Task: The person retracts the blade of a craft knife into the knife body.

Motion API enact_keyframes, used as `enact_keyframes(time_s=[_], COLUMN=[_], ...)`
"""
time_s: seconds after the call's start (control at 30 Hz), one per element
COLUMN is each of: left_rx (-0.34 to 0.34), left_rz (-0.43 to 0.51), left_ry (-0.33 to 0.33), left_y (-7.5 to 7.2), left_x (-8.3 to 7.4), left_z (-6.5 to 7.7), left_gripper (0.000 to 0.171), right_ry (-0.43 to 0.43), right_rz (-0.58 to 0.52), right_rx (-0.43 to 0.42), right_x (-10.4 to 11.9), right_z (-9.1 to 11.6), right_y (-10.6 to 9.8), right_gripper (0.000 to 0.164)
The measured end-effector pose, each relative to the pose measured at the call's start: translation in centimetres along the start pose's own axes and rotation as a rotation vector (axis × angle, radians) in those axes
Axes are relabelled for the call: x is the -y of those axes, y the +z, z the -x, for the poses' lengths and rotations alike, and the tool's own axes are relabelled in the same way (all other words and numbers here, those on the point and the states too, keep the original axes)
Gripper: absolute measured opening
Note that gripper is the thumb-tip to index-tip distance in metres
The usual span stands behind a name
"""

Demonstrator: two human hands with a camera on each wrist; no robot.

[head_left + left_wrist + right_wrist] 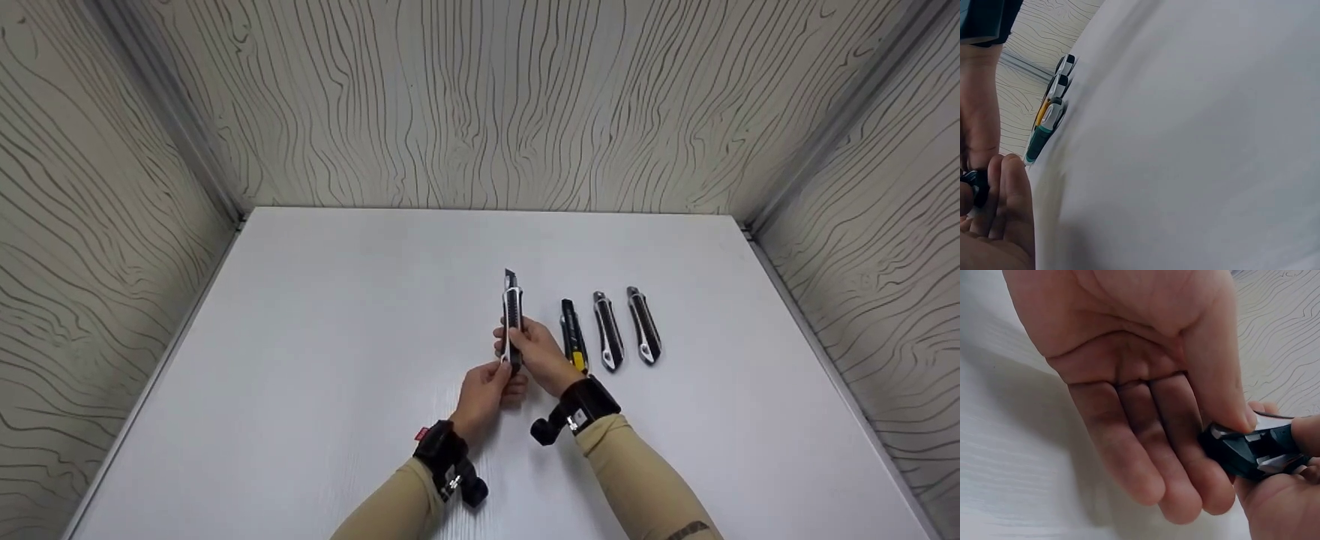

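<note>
A silver-and-black utility knife (pixel 513 306) points away from me in the head view, a length of blade (pixel 510 277) showing at its far end. My right hand (pixel 541 354) grips its handle around the middle, with the thumb lying on top. At the near end, my left hand (pixel 480 394) pinches the knife between thumb and index finger. In the right wrist view the left hand's (pixel 1134 399) other fingers extend loosely below the dark end piece (pixel 1235 453). Only the knife's dark end (pixel 978 185) shows in the left wrist view, between both hands.
Right of my hands, a black-and-yellow utility knife (pixel 574 337) lies close to the right wrist. Two silver-and-black utility knives (pixel 608 330) (pixel 644 326) lie further right, roughly parallel. The white table (pixel 337 300) meets wood-patterned walls (pixel 465 105) at back and sides.
</note>
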State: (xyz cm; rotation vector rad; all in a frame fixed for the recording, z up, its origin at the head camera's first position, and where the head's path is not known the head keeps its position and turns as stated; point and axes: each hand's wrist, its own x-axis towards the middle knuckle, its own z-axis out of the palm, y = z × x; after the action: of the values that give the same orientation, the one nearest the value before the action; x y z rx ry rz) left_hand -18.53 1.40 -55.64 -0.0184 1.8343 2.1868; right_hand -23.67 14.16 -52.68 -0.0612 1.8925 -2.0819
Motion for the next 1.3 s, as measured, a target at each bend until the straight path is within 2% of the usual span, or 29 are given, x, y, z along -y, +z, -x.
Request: enact_keyframes(time_s=[0.13,0.37,1.03,1.3], left_rx=[0.009,0.022,0.001,-0.005], left_rz=[0.01,0.024,0.035,0.056], left_ry=[0.0,0.013,-0.02,-0.027], left_y=[-0.07,-0.27,-0.27,-0.36], left_x=[-0.06,0.03,-0.42,-0.46], left_z=[0.09,0.0,0.15,0.06], left_gripper=[0.034,0.034,0.034,0.036], right_ry=[0.027,0.029,0.016,0.018], right_rz=[0.012,0.015,0.003,0.052], right_rx=[-0.018,-0.001,0.055,0.068], right_x=[0.01,-0.1,0.06,0.17], right_z=[-0.15,-0.15,-0.02,-0.13], right_y=[0.18,0.07,-0.26,-0.24], right_gripper=[0.038,0.039,0.041,0.034])
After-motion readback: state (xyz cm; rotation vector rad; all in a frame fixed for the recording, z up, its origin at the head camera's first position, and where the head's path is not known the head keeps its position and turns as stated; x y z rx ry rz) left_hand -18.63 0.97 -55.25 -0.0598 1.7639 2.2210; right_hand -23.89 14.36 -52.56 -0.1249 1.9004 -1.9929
